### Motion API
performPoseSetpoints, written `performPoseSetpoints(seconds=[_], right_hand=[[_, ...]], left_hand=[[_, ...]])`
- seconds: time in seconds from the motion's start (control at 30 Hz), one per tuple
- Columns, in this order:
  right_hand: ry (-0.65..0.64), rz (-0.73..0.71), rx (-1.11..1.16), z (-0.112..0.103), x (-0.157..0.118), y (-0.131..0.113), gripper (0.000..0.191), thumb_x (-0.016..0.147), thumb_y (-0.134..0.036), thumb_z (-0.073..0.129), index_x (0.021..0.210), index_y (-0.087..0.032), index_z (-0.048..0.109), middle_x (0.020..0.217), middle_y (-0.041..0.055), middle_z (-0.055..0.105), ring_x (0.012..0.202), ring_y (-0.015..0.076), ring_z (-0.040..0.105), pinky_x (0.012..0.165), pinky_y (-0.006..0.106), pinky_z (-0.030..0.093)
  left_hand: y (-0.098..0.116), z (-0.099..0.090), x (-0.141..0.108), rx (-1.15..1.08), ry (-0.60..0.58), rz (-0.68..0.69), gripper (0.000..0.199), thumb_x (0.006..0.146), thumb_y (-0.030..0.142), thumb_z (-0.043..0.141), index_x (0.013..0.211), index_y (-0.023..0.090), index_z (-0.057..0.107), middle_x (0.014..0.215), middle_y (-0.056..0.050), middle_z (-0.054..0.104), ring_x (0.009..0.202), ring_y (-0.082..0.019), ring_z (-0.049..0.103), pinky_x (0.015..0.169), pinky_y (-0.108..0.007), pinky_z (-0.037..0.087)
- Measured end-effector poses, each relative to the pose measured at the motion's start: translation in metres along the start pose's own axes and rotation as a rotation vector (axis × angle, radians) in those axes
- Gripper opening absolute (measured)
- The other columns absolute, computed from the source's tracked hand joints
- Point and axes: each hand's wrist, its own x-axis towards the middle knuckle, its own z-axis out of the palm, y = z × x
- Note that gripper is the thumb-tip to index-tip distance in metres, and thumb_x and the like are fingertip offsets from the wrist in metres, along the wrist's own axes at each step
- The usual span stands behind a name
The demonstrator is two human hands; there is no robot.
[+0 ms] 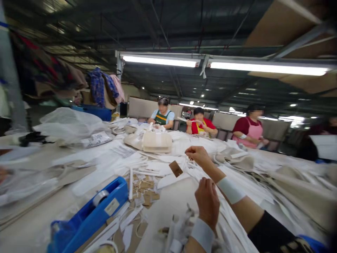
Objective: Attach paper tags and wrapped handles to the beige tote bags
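Note:
My right hand (pixel 198 156) reaches forward over the white fabric strips, its fingers curled together. Just below those fingers a small brown kraft tag (pixel 176 168) shows, though whether they hold it or a string I cannot tell. My left hand (pixel 207 202) is nearer me, its back towards me and its fingers curled, with the inside hidden. A bunch of white strips and paper (pixel 181 228) lies under it. Several more brown tags (pixel 143 189) are piled to the left on the table (pixel 163 207). Both my wrists wear white wraps.
A blue tape dispenser (pixel 92 214) with a tape roll stands at near left. Cream canvas bags (pixel 157 141) and white plastic bags (pixel 68 124) lie farther along the table. Several co-workers (pixel 201 123) sit across it. Hanging clothes (pixel 101 86) are at back left.

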Motion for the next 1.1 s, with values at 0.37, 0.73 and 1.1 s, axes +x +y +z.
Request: performPoseSetpoints(seconds=[0.37,0.73,1.1], right_hand=[[-0.01,0.184,-0.067,-0.09,-0.091,0.029,0.016,0.052,-0.001,0.061,0.056,-0.017,0.063,0.046,-0.0058,0.053,0.049,0.0093,0.047,0.048,0.021,0.031],[0.043,0.192,0.56,-0.101,-0.129,0.067,0.026,0.06,-0.023,0.064,0.085,-0.019,0.059,0.076,-0.0021,0.062,0.07,0.0133,0.059,0.069,0.028,0.047],[-0.106,0.254,0.661,-0.059,-0.16,0.092,0.017,0.052,-0.013,0.065,0.068,-0.016,0.062,0.064,-0.0043,0.058,0.063,0.0123,0.049,0.062,0.026,0.034]], left_hand=[[0.007,0.016,0.016,-0.931,0.082,0.092,0.015,0.08,0.03,0.064,0.088,0.018,0.058,0.079,0.0,0.055,0.068,-0.012,0.049,0.056,-0.021,0.039],[0.012,0.013,0.015,-1.024,0.006,0.054,0.026,0.082,0.04,0.064,0.077,0.015,0.067,0.064,0.0,0.059,0.059,-0.011,0.051,0.058,-0.023,0.041],[0.012,0.013,0.017,-1.464,0.035,-0.126,0.023,0.073,0.039,0.075,0.077,0.017,0.067,0.072,0.001,0.06,0.064,-0.009,0.054,0.061,-0.022,0.045]])
